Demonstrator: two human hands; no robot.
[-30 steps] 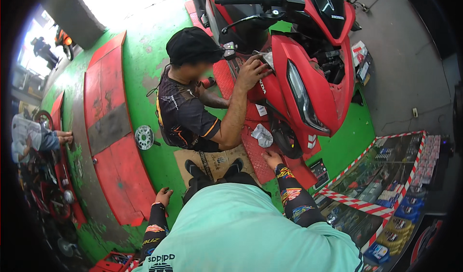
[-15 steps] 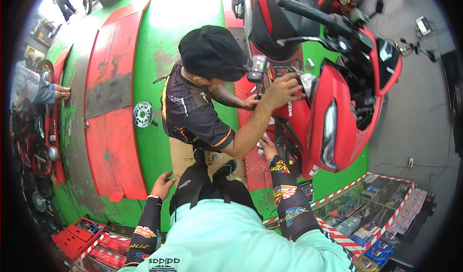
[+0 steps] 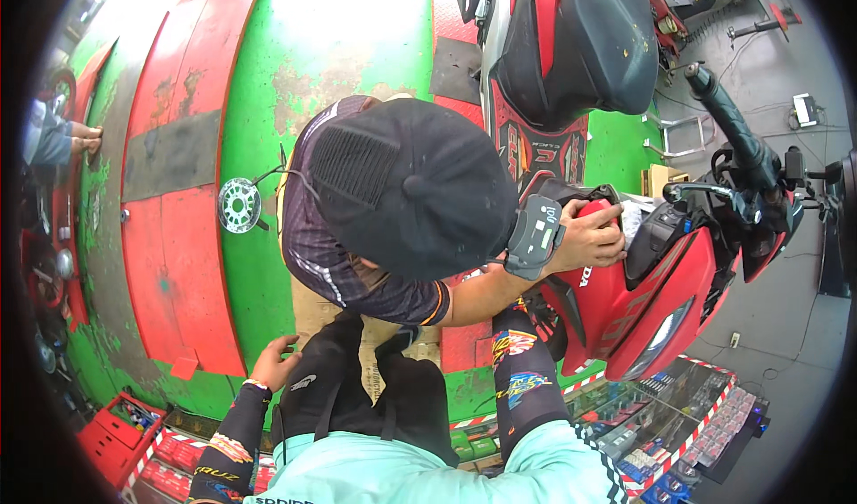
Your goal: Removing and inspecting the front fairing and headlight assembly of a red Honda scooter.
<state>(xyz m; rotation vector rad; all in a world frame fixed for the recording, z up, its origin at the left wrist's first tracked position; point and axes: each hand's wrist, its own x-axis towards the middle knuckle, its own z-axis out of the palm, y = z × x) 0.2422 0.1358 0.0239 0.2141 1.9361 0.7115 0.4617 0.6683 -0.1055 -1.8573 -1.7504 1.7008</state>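
My left hand (image 3: 275, 364) hangs beside my left thigh, fingers apart, holding nothing. On the right my sleeved right forearm (image 3: 520, 361) reaches forward beside the red scooter (image 3: 616, 312). A co-worker's arm covers my right hand, so its fingers and anything in them are hidden. Crouched in front of me, the co-worker in a black cap (image 3: 415, 187) leans toward the scooter's front. One co-worker hand (image 3: 591, 238) rests on a small red part at the inner panel, next to a crumpled whitish piece (image 3: 632, 221).
The scooter's black seat (image 3: 580, 53) and handlebar grip (image 3: 728, 116) rise at the far right. A glass display case (image 3: 656, 415) stands at near right. Red ramp plates (image 3: 178, 263) and a perforated round disc (image 3: 239, 205) lie left. A red toolbox (image 3: 116, 446) sits at near left.
The co-worker has leaned right, closer to the scooter, and the cap now fills more of the middle. My right hand has gone out of sight behind the co-worker's arm. The view has shifted.
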